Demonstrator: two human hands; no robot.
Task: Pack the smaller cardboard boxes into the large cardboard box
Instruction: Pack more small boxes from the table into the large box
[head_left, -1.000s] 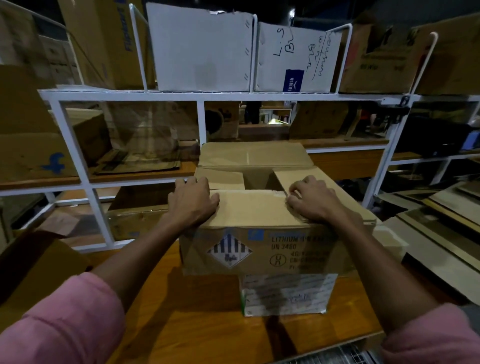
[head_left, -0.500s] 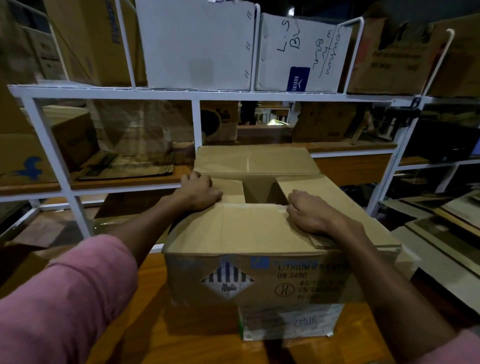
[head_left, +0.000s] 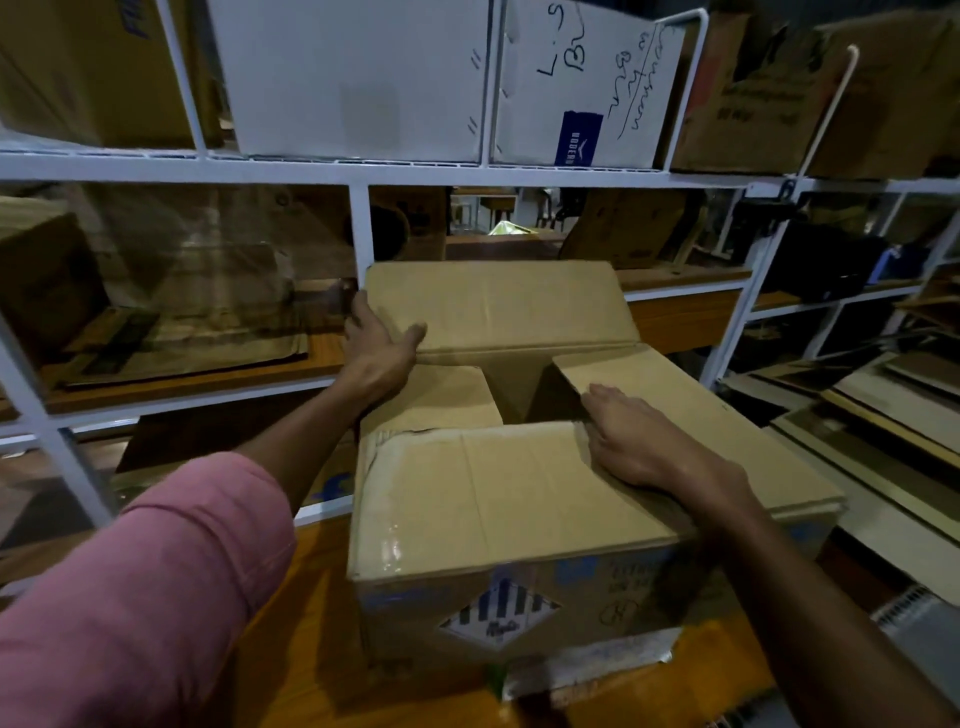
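While the large cardboard box (head_left: 519, 519) sits on the wooden table (head_left: 291, 665), left hand (head_left: 376, 345) pinches the stiff far flap (head_left: 498, 306) at its corner, right hand (head_left: 639, 441) presses flat on the near flap (head_left: 498, 493); corrugated, light-looking, best held by flap edges

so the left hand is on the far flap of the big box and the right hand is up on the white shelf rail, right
Not quite. The left hand does grip the far flap of the large cardboard box, but the right hand is not on the shelf rail; it rests flat on the box's near and right flaps, as the head view shows.
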